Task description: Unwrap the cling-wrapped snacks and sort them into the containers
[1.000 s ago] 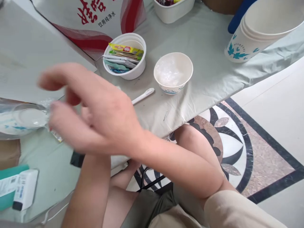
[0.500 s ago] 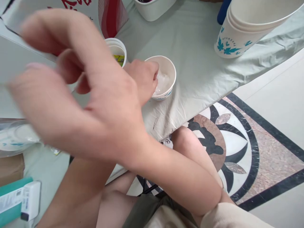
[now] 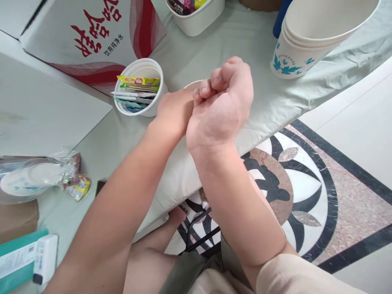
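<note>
My left hand (image 3: pixel 173 110) reaches over the near side of a small white paper bowl (image 3: pixel 191 84), of which only a strip of rim shows. Its fingers are hidden behind my right hand. My right hand (image 3: pixel 222 100) is held just above and in front of the bowl, wrist turned up, fingers curled tight into the palm; whether anything is inside them is hidden. Both hands touch or nearly touch over the bowl, close to the table's near edge.
A white tub of sachets and sticks (image 3: pixel 139 112) stands left of the bowl. Behind are a red-printed cardboard box (image 3: pixel 92 36), another white tub (image 3: pixel 196 22) and a stack of blue-patterned paper cups (image 3: pixel 294 57). Bagged plates (image 3: pixel 30 179) and a teal box (image 3: pixel 15 257) lie at left.
My right hand swung from the left side over to the bowl and curled shut. My left hand came up to the bowl and stays on it. The white stick is no longer seen.
</note>
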### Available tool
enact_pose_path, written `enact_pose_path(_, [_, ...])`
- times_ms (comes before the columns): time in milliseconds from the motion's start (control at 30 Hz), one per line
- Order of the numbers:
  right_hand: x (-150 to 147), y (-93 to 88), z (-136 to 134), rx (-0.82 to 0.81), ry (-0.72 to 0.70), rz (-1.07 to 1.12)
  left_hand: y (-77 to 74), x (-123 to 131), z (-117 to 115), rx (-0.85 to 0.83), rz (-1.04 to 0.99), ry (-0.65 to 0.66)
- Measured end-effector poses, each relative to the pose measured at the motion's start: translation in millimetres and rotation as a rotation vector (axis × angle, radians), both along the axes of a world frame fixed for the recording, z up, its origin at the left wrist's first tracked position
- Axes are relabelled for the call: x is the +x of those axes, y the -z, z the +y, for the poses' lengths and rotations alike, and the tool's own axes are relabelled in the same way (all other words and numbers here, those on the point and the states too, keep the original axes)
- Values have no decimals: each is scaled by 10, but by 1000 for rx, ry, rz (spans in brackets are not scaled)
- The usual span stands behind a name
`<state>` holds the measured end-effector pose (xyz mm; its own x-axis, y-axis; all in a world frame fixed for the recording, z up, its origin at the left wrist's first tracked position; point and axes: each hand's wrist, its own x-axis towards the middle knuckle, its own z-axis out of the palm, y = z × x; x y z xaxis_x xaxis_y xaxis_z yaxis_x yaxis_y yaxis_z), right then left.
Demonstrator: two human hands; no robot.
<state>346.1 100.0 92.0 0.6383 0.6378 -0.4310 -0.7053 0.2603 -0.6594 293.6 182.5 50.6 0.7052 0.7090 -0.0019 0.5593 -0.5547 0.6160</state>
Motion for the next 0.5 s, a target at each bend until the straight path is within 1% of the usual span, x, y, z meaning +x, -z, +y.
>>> enact_pose_path(33, [2, 31, 13, 5, -7, 10, -107, -29, -20, 3, 76, 16])
enact_pose_path(100, [-5, 70, 21, 26, 2, -5, -327, -150, -57, -16, 251, 97])
enact_pose_path(133, [-11, 80, 18, 38, 5, -38, -418, -248, -73, -11, 250, 118])
enact_pose_path(167, [-20, 86, 11, 42, 3, -80, -485, -369, -87, 68, 122, 102])
enact_pose_path(200, [-32, 89, 4, 41, -8, -128, -521, -510, -101, 155, -27, 69])
enact_pose_path(233, [-50, 92, -3, 27, -29, -170, -522, -667, -120, 219, -193, 8])
enact_pose_path(267, [-76, 95, -9, 8, -64, -211, -492, -833, -146, 250, -346, -80])
enact_pose_path(333, [-162, 105, -12, -34, -152, -271, -362, -1172, -238, 221, -539, -273])
enact_pose_path(367, [-223, 111, -11, -48, -201, -294, -279, -1337, -310, 169, -575, -364])
enact_pose_path(433, [-377, 124, -8, -52, -309, -360, -116, -1643, -501, 50, -574, -544])
enact_pose_path(500, [-564, 135, -8, -32, -431, -481, 15, -1922, -724, -10, -611, -765])
